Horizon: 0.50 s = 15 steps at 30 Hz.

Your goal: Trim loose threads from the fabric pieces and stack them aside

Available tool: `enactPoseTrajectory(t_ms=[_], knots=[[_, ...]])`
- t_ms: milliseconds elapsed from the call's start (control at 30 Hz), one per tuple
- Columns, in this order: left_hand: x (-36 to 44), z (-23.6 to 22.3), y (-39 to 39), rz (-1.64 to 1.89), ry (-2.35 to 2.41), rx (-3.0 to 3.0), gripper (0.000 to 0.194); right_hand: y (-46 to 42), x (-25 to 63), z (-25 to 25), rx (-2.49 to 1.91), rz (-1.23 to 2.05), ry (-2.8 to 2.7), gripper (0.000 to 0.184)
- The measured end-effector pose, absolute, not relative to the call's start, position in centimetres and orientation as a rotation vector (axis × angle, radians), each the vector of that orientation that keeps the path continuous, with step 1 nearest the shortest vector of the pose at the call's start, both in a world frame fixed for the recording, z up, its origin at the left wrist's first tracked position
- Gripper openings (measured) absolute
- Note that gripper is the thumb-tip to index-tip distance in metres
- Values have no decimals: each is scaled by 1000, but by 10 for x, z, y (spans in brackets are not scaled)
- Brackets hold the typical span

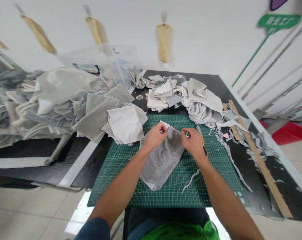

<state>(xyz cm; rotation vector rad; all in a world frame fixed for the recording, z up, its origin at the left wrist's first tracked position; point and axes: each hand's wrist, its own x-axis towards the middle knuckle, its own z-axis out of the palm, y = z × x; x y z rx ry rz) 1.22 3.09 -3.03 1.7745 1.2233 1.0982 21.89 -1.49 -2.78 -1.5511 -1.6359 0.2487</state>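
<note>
A grey piece of fabric (160,163) hangs over the green cutting mat (111,186), its far edge raised between my hands. My left hand (156,135) pinches that edge near its left corner, and my right hand (192,141) pinches it at the right corner. A paler layer shows along the cloth's top and bottom. Partly behind my right hand lie scissors (205,148) with yellow handles. Left of the cloth, a stack of whitish squares (127,123) overlaps the mat's edge. One thin fabric strip (190,180) curls on the mat below my right wrist.
A large heap of grey fabric (48,96) covers the table's left side. Behind the mat sit folded cloths (163,91) and a roll of tape (139,97). Scraps and a long wooden ruler (260,160) lie at right. A clear plastic bin (126,63) stands by the wall.
</note>
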Motion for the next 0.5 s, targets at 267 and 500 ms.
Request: enactPoseTrajectory(t_ms=[267, 500], knots=[[19, -13, -2, 1151, 977, 2069, 23, -23, 217, -12, -1374, 709, -1635, 39], [19, -2, -9, 1229, 1098, 1729, 27, -26, 215, -18, -1246, 925, -1367, 37]])
